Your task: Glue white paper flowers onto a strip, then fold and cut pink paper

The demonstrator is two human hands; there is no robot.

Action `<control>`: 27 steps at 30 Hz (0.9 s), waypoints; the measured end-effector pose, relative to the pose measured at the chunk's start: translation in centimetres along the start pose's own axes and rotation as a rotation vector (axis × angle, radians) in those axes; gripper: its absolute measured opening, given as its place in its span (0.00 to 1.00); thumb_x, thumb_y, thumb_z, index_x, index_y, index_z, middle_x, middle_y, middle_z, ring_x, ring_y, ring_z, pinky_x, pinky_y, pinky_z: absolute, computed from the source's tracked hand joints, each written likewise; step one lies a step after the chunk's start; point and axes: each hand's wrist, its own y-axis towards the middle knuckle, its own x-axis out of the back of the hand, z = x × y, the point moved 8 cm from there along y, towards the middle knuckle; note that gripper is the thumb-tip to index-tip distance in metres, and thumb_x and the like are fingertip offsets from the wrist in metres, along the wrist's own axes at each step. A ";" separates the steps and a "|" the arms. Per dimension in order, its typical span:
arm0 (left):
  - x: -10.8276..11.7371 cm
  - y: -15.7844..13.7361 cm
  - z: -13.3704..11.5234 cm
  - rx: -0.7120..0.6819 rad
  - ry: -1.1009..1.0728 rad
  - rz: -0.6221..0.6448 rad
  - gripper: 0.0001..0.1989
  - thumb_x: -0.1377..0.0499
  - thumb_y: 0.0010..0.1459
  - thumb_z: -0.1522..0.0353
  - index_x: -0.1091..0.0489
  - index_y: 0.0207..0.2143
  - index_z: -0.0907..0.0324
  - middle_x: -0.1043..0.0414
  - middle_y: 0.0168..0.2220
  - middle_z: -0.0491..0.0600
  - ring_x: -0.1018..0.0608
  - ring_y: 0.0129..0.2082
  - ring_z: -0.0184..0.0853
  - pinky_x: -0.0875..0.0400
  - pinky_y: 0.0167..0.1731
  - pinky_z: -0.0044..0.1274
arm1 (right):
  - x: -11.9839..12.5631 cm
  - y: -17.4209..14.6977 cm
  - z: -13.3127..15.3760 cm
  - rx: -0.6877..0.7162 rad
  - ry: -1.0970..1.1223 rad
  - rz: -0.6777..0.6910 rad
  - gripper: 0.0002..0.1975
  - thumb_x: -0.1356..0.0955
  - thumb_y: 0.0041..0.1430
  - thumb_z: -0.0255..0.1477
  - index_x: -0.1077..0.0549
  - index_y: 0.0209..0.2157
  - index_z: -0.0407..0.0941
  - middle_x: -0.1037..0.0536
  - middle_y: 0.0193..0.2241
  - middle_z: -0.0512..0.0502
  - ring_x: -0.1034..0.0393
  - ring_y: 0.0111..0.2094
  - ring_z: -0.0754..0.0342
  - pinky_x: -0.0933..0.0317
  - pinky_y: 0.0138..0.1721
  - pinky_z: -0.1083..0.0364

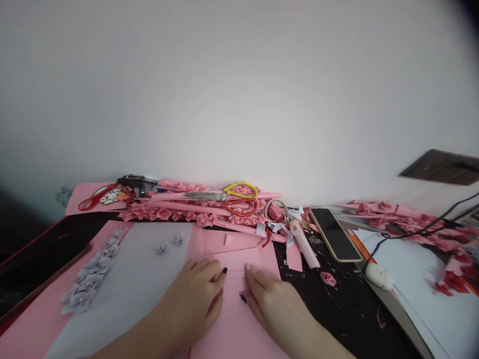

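"What's at the far left?"

"Pale paper flowers in a slanting row, partly on a white sheet. Two small loose flowers lie on that sheet. Behind them, by the wall, is a red strap."

"And next?"

"The left hand. Its fingers are bent and close together, tips down on the pink paper. I can't tell whether they pinch an edge of it."

"Where is that paper exactly?"

"In the middle, under and between both hands, with a straight line running across it just beyond the fingertips. A small pink strip lies past that line. Farther back, the scissors rest on the pink flower stems, yellow and red handles toward the right."

"The right hand?"

"The right hand touches the same paper. Its forefinger points forward, the thumb a narrow gap away, and I see nothing held between them."

"Beyond that?"

"A pink handle with a cord, and just beside it a single pink rose on the black table. Then a phone lying slanted, a white case, and red flowers on white paper at the right."
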 end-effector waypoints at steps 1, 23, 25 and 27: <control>-0.3 0.2 -0.3 -0.021 -0.004 -0.022 0.13 0.51 0.56 0.73 0.30 0.39 0.57 0.32 0.34 0.49 0.32 0.34 0.35 0.42 0.34 0.28 | -0.3 0.2 0.6 0.012 -0.007 -0.011 0.19 0.38 0.58 0.27 0.36 0.52 0.38 0.25 0.39 0.38 0.28 0.31 0.50 0.37 0.28 0.57; 1.0 0.0 5.2 0.200 -0.177 0.008 0.08 0.48 0.55 0.72 0.30 0.28 0.57 0.28 0.31 0.43 0.27 0.33 0.33 0.42 0.33 0.25 | 0.0 0.0 -5.3 -0.248 0.575 -0.142 0.09 0.38 0.49 0.16 0.36 0.27 0.44 0.32 0.27 0.51 0.37 0.28 0.57 0.43 0.28 0.59; 1.0 0.1 5.1 0.187 -0.160 0.001 0.09 0.48 0.55 0.72 0.30 0.26 0.57 0.29 0.30 0.43 0.28 0.32 0.33 0.43 0.33 0.25 | 0.1 0.0 -5.3 -0.228 0.553 -0.158 0.08 0.38 0.50 0.16 0.35 0.26 0.44 0.33 0.27 0.50 0.37 0.28 0.56 0.43 0.29 0.59; 1.1 0.2 5.1 0.160 -0.143 -0.022 0.10 0.49 0.56 0.72 0.29 0.27 0.57 0.29 0.30 0.43 0.28 0.33 0.33 0.43 0.34 0.26 | 0.3 0.1 -5.2 -0.211 0.517 -0.175 0.08 0.39 0.53 0.18 0.34 0.26 0.43 0.33 0.27 0.49 0.36 0.28 0.56 0.43 0.29 0.59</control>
